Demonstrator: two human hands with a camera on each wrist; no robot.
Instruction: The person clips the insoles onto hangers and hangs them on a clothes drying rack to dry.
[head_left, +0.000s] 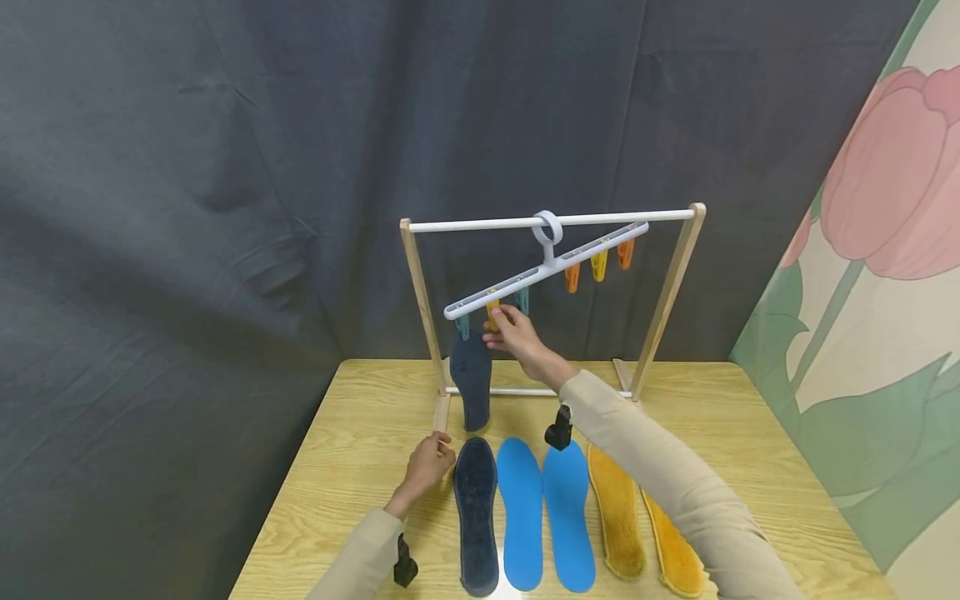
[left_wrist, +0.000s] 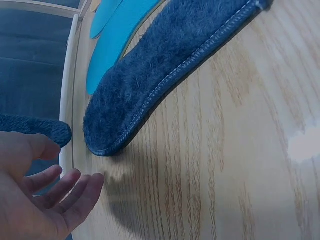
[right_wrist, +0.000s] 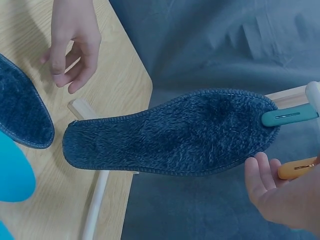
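Right hand (head_left: 525, 340) raised, the person in the head view is pinching a yellow clip (head_left: 492, 306) between thumb and fingers, just below the white hanger (head_left: 517, 282). That hanger is hanging aslant, left end low, from the top rail (head_left: 465, 223) of a wooden rack (head_left: 422, 300), which is standing near the back edge of the bench (head_left: 330, 500). At the low end a teal clip (head_left: 462, 328) is holding one dark blue insole (head_left: 472, 379), which is dangling lengthwise over the back part of the bench. Left hand (head_left: 430, 462) low, fingers loosely bent, the person is gripping nothing with it beside the second dark blue insole (head_left: 477, 517). Two blue insoles (head_left: 522, 517) and two mustard insoles (head_left: 618, 517) are lying next in the row, toward the right edge.

In the left wrist view, the left hand's fingers are reaching out half open near the rounded end of the second dark blue insole.

In the right wrist view, the teal clip is biting the hanging insole's wide end. The yellow clip's tip is sitting just beside the edge; whether the right fingertips are touching that edge, I cannot tell.
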